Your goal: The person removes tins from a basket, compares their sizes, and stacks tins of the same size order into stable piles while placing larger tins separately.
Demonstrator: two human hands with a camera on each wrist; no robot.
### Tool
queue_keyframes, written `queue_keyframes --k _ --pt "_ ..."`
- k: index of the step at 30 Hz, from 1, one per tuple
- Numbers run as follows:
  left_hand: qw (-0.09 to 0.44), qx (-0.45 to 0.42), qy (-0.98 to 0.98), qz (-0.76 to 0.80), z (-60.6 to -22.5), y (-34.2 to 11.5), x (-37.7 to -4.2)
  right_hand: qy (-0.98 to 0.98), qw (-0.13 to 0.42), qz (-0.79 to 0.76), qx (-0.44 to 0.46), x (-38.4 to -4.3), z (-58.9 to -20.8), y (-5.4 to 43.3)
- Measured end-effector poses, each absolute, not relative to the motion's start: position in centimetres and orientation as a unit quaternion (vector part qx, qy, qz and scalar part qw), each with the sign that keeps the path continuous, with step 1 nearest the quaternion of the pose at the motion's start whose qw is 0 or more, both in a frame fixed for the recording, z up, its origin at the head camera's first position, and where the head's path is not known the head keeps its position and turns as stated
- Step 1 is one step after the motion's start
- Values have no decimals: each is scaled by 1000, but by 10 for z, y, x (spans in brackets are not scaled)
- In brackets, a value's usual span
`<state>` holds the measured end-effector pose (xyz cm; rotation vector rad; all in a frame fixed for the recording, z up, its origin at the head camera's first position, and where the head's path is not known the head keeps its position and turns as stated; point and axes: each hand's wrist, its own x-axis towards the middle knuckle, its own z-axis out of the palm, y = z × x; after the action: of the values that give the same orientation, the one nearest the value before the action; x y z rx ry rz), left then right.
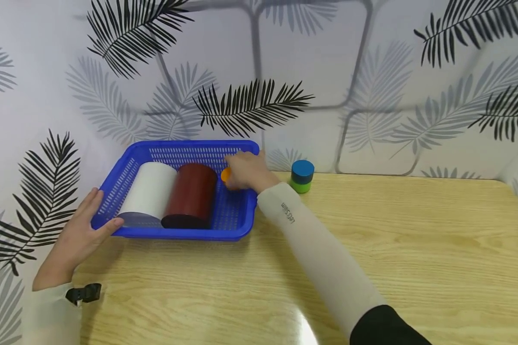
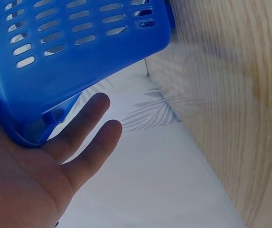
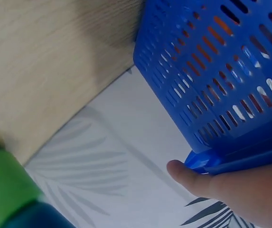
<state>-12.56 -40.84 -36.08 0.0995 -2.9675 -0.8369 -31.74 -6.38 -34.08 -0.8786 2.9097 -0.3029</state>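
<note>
A blue slotted plastic basket (image 1: 224,234) stands on the table's left side. In it lie a white cylinder (image 1: 148,189) and a dark red cylinder (image 1: 193,194), side by side. My left hand (image 1: 78,232) steadies the basket's front left corner; in the left wrist view two fingers (image 2: 90,154) extend straight beyond the rim. Over the basket's right end, my right hand (image 1: 247,170) grips an orange thing (image 1: 226,174), mostly hidden by the hand. In the right wrist view, one finger (image 3: 192,180) pokes out past the basket's rim, and orange shows through the slots.
A short cylinder with a blue top and green base (image 1: 302,176) stands right of the basket, near the table's back edge. Behind the wooden table (image 1: 397,249) hangs a white cloth (image 1: 302,62) with leaf prints.
</note>
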Motion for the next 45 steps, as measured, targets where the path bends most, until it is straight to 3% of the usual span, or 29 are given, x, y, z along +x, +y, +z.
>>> queue_keyframes --k 13,21,27,45 --pt "32 38 -963 -264 -360 -407 -125 923 5 -291 -253 -313 -345 -53" --pt "37 37 -964 -262 -362 -409 -121 841 45 -461 -279 -307 -348 -37" --pt "40 36 -962 -266 -363 -408 -122 821 57 -510 -250 -297 -346 -22" --pt "33 35 -965 -259 -363 -409 -122 772 -20 -590 -238 -287 -351 31"
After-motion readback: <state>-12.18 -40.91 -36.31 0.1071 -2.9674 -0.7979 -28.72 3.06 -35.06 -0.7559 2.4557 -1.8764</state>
